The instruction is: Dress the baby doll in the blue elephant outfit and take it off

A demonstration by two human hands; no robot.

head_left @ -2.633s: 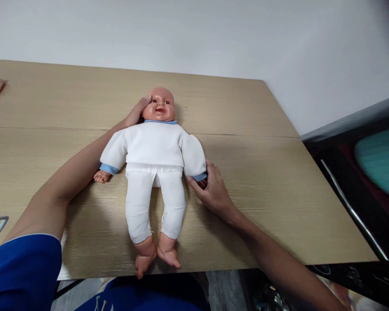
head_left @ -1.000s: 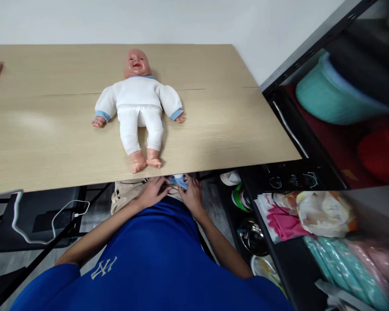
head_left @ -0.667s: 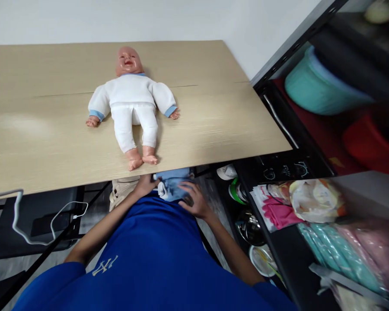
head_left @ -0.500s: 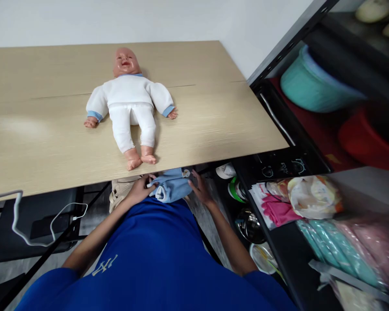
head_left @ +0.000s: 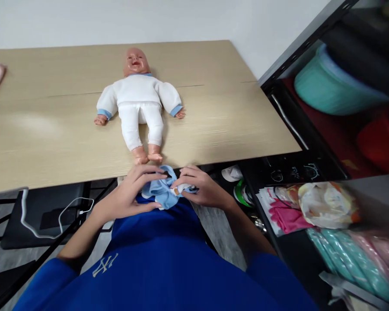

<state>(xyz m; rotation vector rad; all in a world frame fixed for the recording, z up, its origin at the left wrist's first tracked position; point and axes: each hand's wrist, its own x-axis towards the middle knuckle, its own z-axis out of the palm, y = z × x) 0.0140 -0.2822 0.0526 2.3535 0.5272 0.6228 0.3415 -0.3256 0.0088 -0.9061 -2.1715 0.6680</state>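
Two hands gather a small blue garment just below the near edge of the tabletop.

Largest is the wooden tabletop (head_left: 214, 125), which carries a doll (head_left: 139, 99) lying on its back in a white suit with blue cuffs, feet toward the near edge. A dark shelf unit (head_left: 298, 134) stands at the right, with a teal tub (head_left: 337, 90) on an upper level and pink gloves (head_left: 285, 214) lower down. A white cable (head_left: 35, 220) hangs at the left. The left hand (head_left: 129, 194) and right hand (head_left: 201, 188) meet over the blue shirt front, each grip closed on the crumpled blue garment (head_left: 160, 192), held near the doll's feet.
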